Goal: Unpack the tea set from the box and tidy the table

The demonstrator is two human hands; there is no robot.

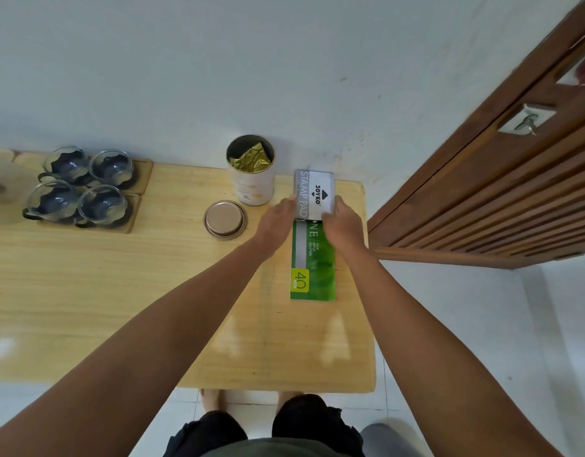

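Note:
A grey stamp pad tin (315, 194) lies at the far right of the wooden table (119, 291), its near end resting on a green flat booklet (312, 265). My left hand (277, 219) touches the tin's left side and my right hand (342, 222) grips its right near corner. Several glass tea cups (81, 186) with dark inserts stand on wooden coasters at the far left. A white tea canister (251, 171) stands open near the wall with a gold foil bag inside. Its round lid (225, 220) lies on the table in front of it.
A white wall runs right behind the table. A brown wooden door (498, 179) stands open at the right, close to the table's corner. A pale round object (0, 186) sits at the far left edge. White tiled floor and my feet show below the table's near edge.

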